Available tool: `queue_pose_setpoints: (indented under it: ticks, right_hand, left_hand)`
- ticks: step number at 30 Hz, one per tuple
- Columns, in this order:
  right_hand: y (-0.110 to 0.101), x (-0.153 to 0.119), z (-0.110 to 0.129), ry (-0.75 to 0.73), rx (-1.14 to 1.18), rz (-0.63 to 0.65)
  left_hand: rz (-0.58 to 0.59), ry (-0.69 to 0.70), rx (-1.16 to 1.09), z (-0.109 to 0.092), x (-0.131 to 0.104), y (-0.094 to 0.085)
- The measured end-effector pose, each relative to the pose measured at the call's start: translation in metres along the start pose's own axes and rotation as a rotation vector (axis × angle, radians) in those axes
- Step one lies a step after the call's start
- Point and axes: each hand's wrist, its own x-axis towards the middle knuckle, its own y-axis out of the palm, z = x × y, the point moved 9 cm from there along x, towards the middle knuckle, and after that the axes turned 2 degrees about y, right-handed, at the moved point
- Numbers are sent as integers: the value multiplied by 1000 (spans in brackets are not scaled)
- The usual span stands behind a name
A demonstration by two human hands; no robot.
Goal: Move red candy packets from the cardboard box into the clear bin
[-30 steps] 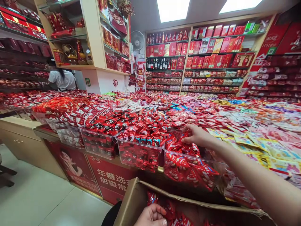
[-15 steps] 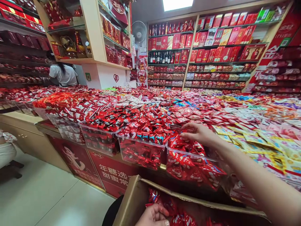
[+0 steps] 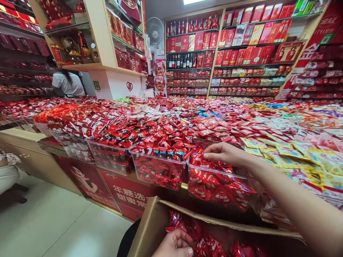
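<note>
My right hand [image 3: 226, 154] reaches over a clear plastic bin [image 3: 219, 172] of red-wrapped candy packets [image 3: 214, 184]. Its thumb and fingertips close on a packet at the top left of the bin; the fingers partly hide it. Below, an uncovered cardboard box [image 3: 146, 225] holds more red packets [image 3: 205, 246] with the same look. Inside that box, near its left wall, is my left hand [image 3: 175, 244]. Its fingers are curled beside the packets, and whatever lies in them is hidden.
Neighbouring clear bins [image 3: 160, 171] brim with small red candies. Yellow packets [image 3: 289, 157] lie right of my right forearm. A white-shirted person [image 3: 70, 84] is behind the counter at left; part of another person [image 3: 9, 175] shows at the left edge. Shelves [image 3: 193, 53] line the back.
My right hand has lowered slightly toward the bin's left side, and its thumb and fingers have drawn closer together. My left hand stays curled in the box. The view has shifted slightly.
</note>
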Motion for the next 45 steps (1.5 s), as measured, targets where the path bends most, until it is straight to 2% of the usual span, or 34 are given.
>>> queue_pose_setpoints:
  ticks: [8,11,16,21,25,27,29,32,34,36,37,38,39,42,43,45]
  right_hand:
    - [2,0,-8,50,-109,-24]
    - [2,-1,-11,84,-198,-21]
    - [-9,0,-13,119,-285,-121]
    - [-7,0,-12,98,-307,-110]
    - [-19,-2,-11,97,-325,-234]
    - [-29,-3,-9,89,-328,-335]
    - [-39,-5,-3,62,-320,-427]
    - [-50,-20,22,-19,-293,-571]
    - [-48,-43,46,-85,-269,-677]
    - [-32,-73,68,-142,-222,-737]
    - [-18,-86,75,-163,-166,-714]
    - [1,-97,77,-158,-117,-647]
    - [26,-104,73,-116,-66,-523]
    - [99,-118,41,75,202,-194]
    - [114,-121,30,112,323,-156]
    - [129,-124,13,138,571,-170]
  left_hand:
    - [-43,34,-23,9,3,-3]
    - [-51,29,-22,8,2,-2]
    - [-37,7,-22,1,-2,1]
    - [-39,3,-25,3,0,-1]
    - [-36,38,-48,2,0,2]
    - [-44,96,-67,-11,-4,5]
    - [-73,186,-89,-34,-11,9]
    - [-127,312,-115,-83,-27,18]
    - [-195,443,-128,-124,-42,23]
    - [-230,553,-139,-159,-56,29]
    - [-245,614,-150,-175,-62,31]
    - [-248,646,-146,-186,-67,35]
    - [-255,664,-144,-193,-69,38]
    - [-275,658,-140,-197,-70,46]
    - [-275,644,-139,-195,-68,49]
    - [-272,623,-137,-189,-64,54]
